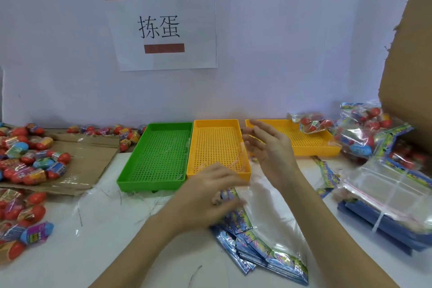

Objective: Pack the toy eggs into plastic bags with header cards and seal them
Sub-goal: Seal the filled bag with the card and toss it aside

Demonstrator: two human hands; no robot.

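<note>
Toy eggs [35,159] in coloured wrappers lie heaped on cardboard at the left. A stack of header cards [261,248] lies on the white table in front of me, partly under a clear plastic bag [266,196]. My left hand [210,192] is blurred over the far end of the cards, fingers curled down onto them; whether it grips one is unclear. My right hand [266,145] hovers above the table with straight fingers and holds nothing. A filled bag of eggs [311,123] rests on the right yellow tray [304,147].
A green tray [161,156] and a middle yellow tray [217,147] stand side by side. More filled bags [364,128] pile at the right below a cardboard box [406,65]. Empty bags [392,189] lie on blue card bundles [383,224]. More eggs [21,217] lie at the front left.
</note>
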